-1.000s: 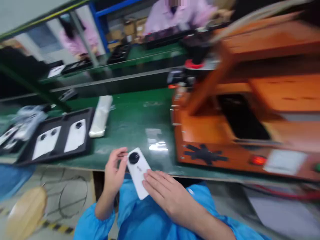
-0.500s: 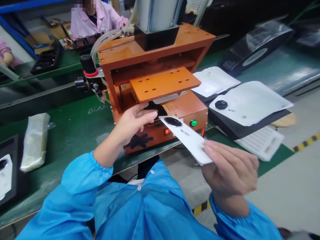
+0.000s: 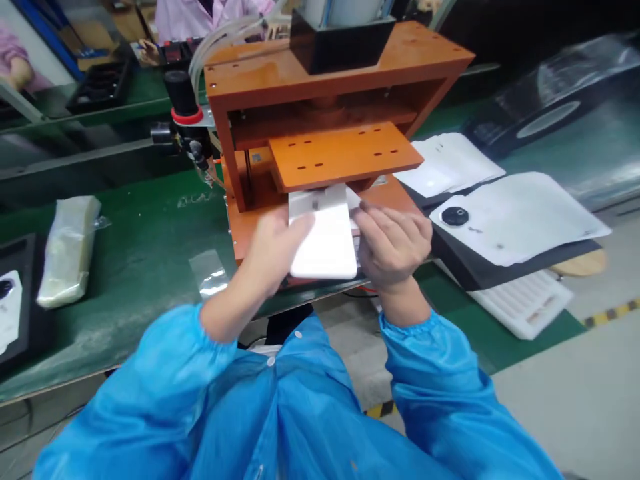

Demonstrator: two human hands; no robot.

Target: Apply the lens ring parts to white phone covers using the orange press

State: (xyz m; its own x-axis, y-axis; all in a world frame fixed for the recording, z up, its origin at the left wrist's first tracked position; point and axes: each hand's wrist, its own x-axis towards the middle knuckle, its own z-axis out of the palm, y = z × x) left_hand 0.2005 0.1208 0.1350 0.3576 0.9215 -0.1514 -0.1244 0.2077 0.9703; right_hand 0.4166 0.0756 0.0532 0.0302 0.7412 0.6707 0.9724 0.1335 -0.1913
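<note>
My left hand (image 3: pixel 275 243) is closed on a white phone-shaped panel (image 3: pixel 325 243), thumb lying on its face. The panel tilts toward me in front of the orange press (image 3: pixel 345 157), its far end just under the raised press plate. My right hand (image 3: pixel 393 240) has its fingers pinched at the panel's right side, on a white phone back cover (image 3: pixel 353 199). Most of that cover is hidden behind the panel and the fingers. Both hands are slightly blurred.
To the right, white phone back covers (image 3: pixel 525 213) lie on a black tray, with a white slotted tray (image 3: pixel 530 303) below. A plastic-wrapped bundle (image 3: pixel 70 250) and a small clear bag (image 3: pixel 209 272) lie left. A co-worker's pink sleeve (image 3: pixel 185 20) shows behind.
My right hand has brought the white back cover leftward to the press front, near my left hand. A white panel now shows in my left hand, where something black was before.
</note>
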